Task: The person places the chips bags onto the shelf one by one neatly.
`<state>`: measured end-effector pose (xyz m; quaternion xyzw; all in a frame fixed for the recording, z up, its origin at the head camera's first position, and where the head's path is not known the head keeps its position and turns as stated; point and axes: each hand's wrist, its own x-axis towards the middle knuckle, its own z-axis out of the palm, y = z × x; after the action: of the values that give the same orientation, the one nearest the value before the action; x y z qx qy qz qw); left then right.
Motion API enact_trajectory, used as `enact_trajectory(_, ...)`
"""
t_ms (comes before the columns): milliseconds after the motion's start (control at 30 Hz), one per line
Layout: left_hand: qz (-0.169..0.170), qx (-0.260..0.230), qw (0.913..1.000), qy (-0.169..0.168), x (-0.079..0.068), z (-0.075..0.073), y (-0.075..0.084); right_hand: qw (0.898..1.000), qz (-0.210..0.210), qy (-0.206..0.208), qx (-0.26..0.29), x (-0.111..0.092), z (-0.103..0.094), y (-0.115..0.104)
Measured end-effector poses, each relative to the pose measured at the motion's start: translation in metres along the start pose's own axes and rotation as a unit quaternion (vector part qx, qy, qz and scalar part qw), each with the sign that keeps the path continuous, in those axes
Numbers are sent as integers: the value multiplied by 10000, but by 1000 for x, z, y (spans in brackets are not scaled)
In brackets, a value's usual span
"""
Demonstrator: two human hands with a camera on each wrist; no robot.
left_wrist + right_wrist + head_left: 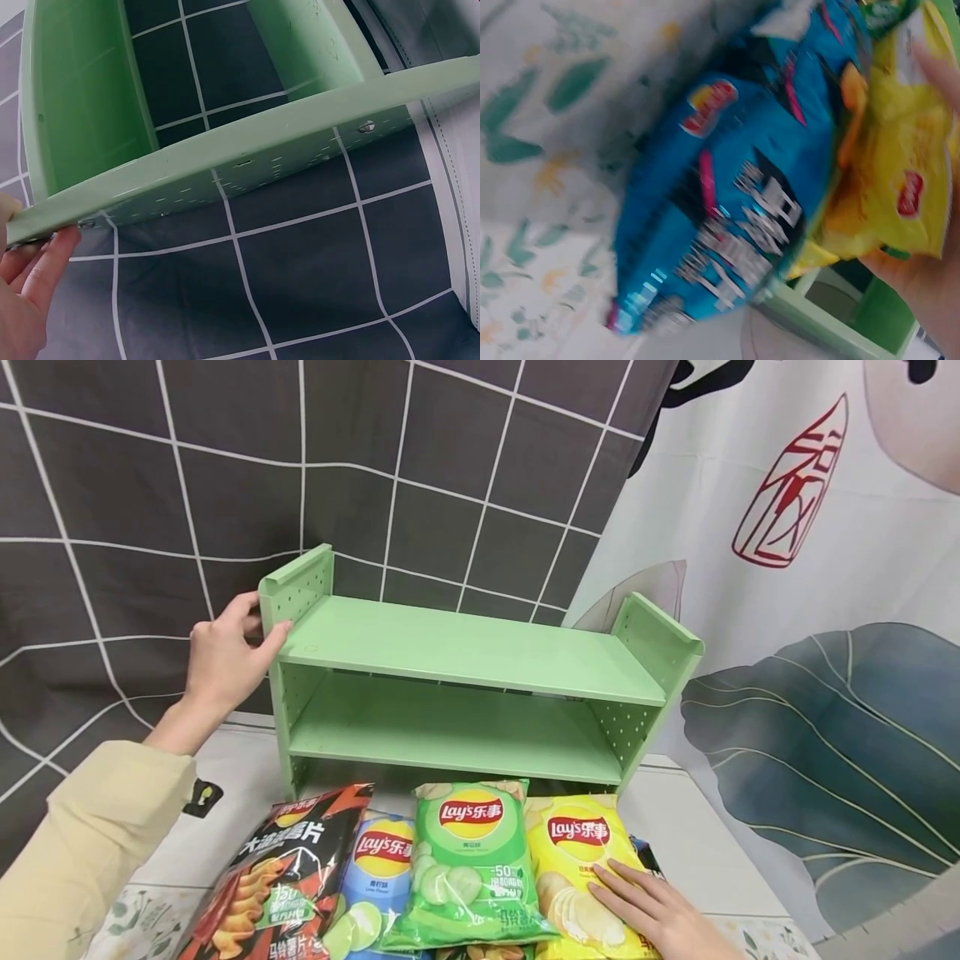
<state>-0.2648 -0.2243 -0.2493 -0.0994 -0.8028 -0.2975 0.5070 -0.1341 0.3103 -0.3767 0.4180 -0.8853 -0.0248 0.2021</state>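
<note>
"Green shelf (465, 639) stands upright on a white table (712, 835) before a dark checked curtain (240, 510). Across its near side lie snack bags: black-and-red bag (285, 868) at left, then a lime-flavor bag (382, 868), a green bag (468, 868) and a yellow bag (570, 860) at right."

"Where are the hands in that head view?"

"Left hand (228, 652) grips the top of the shelf's left upright, thumb on the near edge. Right hand (660, 906) rests on the yellow bag, fingers extended and slightly apart."

"What would good handling look like?"

"My judgement: the left grip should steady the frame without tipping it, while the right fingers press lightly. A puffed bag probably slides or crushes under a hard push."

"And the left wrist view?"

"Fingers (52, 262) lie against the outer face of the perforated side panel (277, 154), at the view's left. A firm, even hold there seems wise, as the frame could skid."

"The right wrist?"

"Blurred. A blue bag (727, 202) with black and pink print shows left of the yellow one, with floral cloth (547, 135) beyond. Whether the thumb pinches anything, I cannot tell. Handling one bag at a time would likely spare its neighbor a knock."
</note>
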Motion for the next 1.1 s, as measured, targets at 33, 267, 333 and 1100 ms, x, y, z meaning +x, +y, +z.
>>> enact_trajectory(33, -3, 12, 10000, 6, 0, 0, 0, 9999, -73, 94, 51, 0, 3, 0)
enact_trajectory(267, 43, 113, 9999, 4, -1, 0, 0, 9982, -333, 278, 416, -1, 7, 2)
enact_trajectory(333, 59, 118, 9999, -9, -2, 1, 0, 9983, -303, 287, 415, 0, 6, 2)
enact_trajectory(1100, -2, 35, 10000, -40, -1, 2, -1, 9933, -689, 913, -174, 4, 4, -1)
